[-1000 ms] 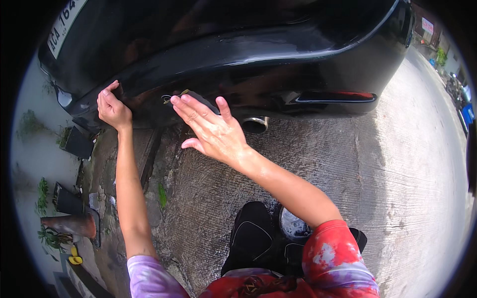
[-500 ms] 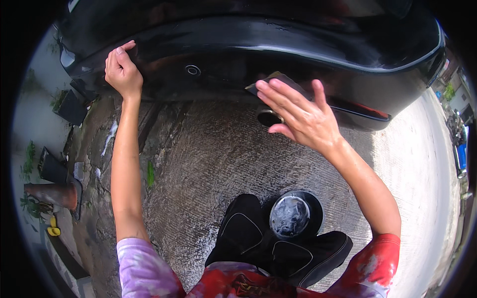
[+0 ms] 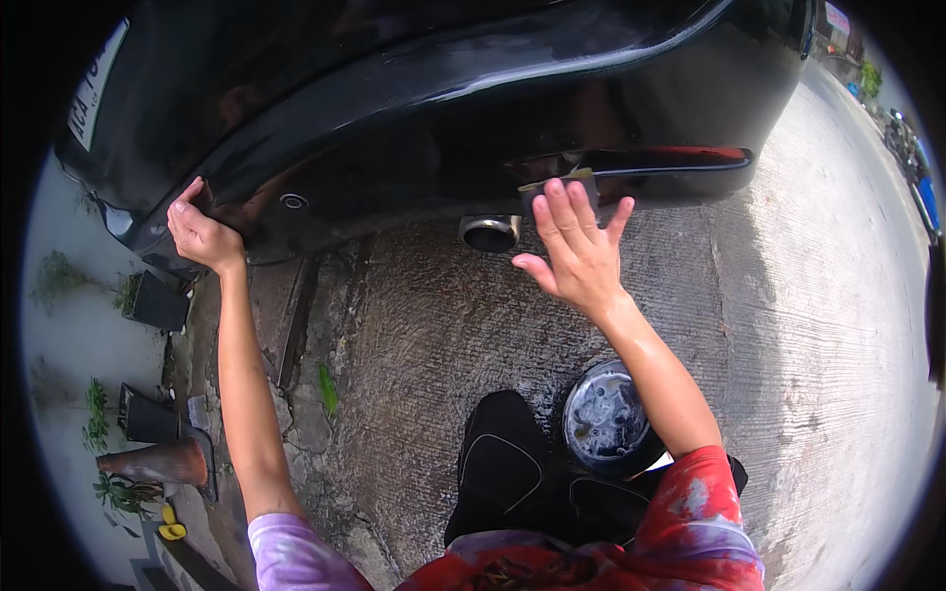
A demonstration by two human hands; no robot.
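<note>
The right hand [image 3: 576, 246], fingers spread, lies flat over a dark sheet [image 3: 528, 197] at its twelve o'clock, against the black bumper [image 3: 414, 158]. Well off at nine o'clock, the left hand [image 3: 205, 236] curls at the bumper, its grip unclear. A bucket [image 3: 603, 416] stands at the right hand's six o'clock.

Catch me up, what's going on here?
A person is working at the back of a black car. The right hand, fingers extended, holds a small dark sheet against the bumper, just above and right of the exhaust tip. The left hand, fingers curled, rests against the bumper farther left. A round bucket of frothy-looking liquid stands on the concrete by the person's legs.
</note>
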